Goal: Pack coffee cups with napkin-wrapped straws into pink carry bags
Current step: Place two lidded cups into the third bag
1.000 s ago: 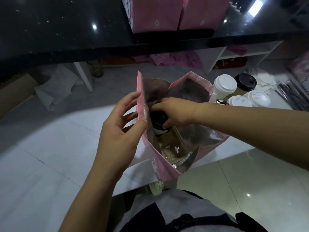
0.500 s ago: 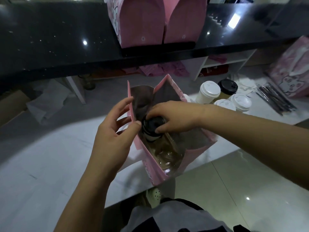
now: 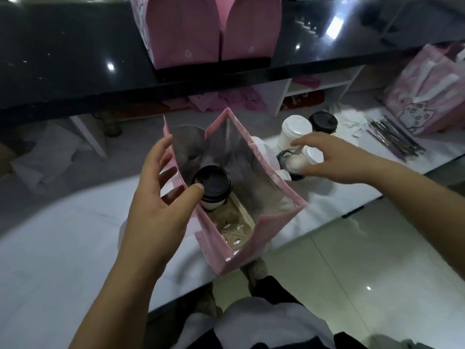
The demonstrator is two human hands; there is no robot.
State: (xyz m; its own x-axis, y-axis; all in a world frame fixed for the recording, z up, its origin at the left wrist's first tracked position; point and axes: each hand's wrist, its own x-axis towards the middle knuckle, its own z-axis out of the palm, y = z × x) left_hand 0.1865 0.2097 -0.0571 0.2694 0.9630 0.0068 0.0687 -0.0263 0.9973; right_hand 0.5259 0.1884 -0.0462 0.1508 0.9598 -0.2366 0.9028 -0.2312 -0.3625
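An open pink carry bag (image 3: 274, 217) with a silver lining stands on the white table. Inside it a white cup with a black lid (image 3: 214, 183) sits in the far slot of a beige cup holder (image 3: 239, 231); the near slot holds nothing. My left hand (image 3: 161, 195) pinches the bag's left wall, thumb inside against the lid. My right hand (image 3: 324, 157) hovers outside the bag, fingers spread over a group of cups (image 3: 297, 128) at the right, holding nothing.
Two pink bags (image 3: 214, 28) stand on the black counter behind. Another pink bag with a cartoon print (image 3: 427, 102) and a bundle of dark wrapped straws (image 3: 395, 141) lie at the far right. The table's front edge (image 3: 327, 217) runs just behind the bag's right corner.
My right hand let go of the black-lidded cup, left the bag and moved right above the other cups. The cup now stands in the holder. My left hand still holds the bag wall.
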